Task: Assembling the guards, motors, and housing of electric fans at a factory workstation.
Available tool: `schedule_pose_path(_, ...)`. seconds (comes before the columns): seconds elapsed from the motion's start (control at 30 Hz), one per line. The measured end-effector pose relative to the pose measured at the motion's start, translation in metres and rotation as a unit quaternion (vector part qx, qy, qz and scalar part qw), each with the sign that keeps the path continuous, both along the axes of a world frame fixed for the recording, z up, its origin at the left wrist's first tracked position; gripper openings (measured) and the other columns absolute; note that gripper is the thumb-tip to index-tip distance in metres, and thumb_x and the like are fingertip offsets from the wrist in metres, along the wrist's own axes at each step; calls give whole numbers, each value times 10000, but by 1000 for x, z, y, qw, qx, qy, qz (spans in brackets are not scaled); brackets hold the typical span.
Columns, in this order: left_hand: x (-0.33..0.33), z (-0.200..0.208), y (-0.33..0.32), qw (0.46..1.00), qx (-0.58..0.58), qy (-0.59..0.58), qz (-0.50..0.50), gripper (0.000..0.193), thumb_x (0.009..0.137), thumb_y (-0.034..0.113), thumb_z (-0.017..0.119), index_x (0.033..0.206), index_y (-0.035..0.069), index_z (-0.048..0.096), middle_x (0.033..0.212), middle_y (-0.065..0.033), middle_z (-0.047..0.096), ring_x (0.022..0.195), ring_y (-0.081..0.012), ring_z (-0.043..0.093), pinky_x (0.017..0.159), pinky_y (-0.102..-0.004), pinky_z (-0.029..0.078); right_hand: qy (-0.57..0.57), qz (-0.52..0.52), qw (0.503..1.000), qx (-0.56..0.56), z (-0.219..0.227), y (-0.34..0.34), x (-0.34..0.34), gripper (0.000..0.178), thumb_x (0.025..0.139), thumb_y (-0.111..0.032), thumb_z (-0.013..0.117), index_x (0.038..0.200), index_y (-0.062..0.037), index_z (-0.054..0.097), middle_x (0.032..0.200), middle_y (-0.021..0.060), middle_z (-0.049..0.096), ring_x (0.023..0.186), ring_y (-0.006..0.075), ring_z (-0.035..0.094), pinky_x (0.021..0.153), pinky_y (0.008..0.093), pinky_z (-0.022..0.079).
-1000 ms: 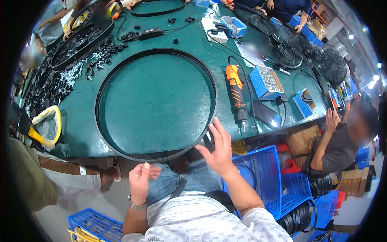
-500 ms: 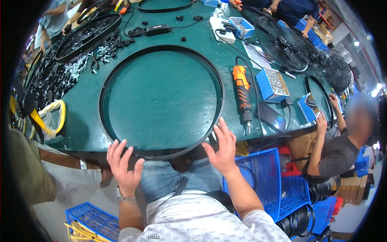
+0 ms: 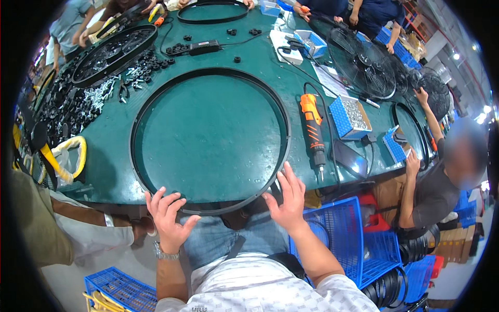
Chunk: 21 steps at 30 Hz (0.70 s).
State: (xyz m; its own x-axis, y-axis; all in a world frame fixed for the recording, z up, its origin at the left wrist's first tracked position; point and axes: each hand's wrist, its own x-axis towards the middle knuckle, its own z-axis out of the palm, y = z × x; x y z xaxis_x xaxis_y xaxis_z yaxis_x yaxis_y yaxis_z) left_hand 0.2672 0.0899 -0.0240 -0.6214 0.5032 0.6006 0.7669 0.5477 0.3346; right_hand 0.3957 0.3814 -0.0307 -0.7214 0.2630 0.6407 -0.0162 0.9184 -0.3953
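Note:
A large thin black ring (image 3: 287, 127), like the rim of a fan guard, lies flat on the green table (image 3: 213, 135), its near arc reaching past the table's front edge. My left hand (image 3: 169, 221) is at the ring's near left, fingers spread, thumb pointing right by the near arc. My right hand (image 3: 288, 203) is at the near right, fingers apart and fingertips at the rim. Neither hand is closed around the ring. To the right of it lies an orange and black electric screwdriver (image 3: 313, 127), bit toward me.
Right of the screwdriver are a blue box of screws (image 3: 349, 118) and a dark phone (image 3: 351, 157). Black parts and screws (image 3: 99, 96) are heaped at the left. Fan guards (image 3: 366, 62) lie at the far right. Blue crates (image 3: 332, 234) stand below; a co-worker (image 3: 436, 192) sits at the right.
The view has shifted slightly, so the ring and table sit lower. My left thumb has swung outward to the right. The right-hand co-worker has raised an arm; another person's hands now touch the far ring.

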Motion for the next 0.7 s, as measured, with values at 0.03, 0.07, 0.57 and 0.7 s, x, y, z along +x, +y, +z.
schedule_pose_path(0.03, 0, -1, 0, 1000, 5, 5, 1, 481, 753, 509, 767, 977, 94, 669, 1106, -54, 624, 1233, -335, 484, 1149, -578, 199, 0, 0, 1000, 2, 0, -1, 0, 632, 760, -203, 785, 1286, 43, 533, 1415, 284, 479, 1207, 376, 553, 976, 433, 398)
schedule_pose_path(0.07, -1, -1, 1, 1000, 10, 10, 0, 486, 746, 509, 773, 983, 97, 671, 1108, -53, 625, 1229, -336, 488, 1150, -578, 199, -4, -1, 1000, 2, 1, -1, 0, 627, 766, -213, 782, 1282, 44, 536, 1407, 282, 488, 1202, 378, 551, 978, 432, 397)
schedule_pose_path(0.57, -1, -10, -3, 999, 39, 2, 10, 548, 734, 559, 770, 1025, 102, 692, 1174, -57, 640, 1266, -340, 486, 1152, -580, 214, 9, -5, 1000, -20, -6, -5, -2, 386, 709, -140, 814, 1002, -21, 591, 1394, 288, 498, 1101, 364, 597, 956, 426, 393)
schedule_pose_path(0.7, -2, -11, -4, 999, 50, -2, 8, 544, 721, 554, 781, 1018, 106, 700, 1147, -53, 650, 1243, -334, 507, 1152, -567, 219, 0, -3, 1000, -23, -7, -7, -2, 302, 718, -116, 793, 934, -26, 603, 1416, 288, 476, 1116, 373, 579, 954, 436, 398)
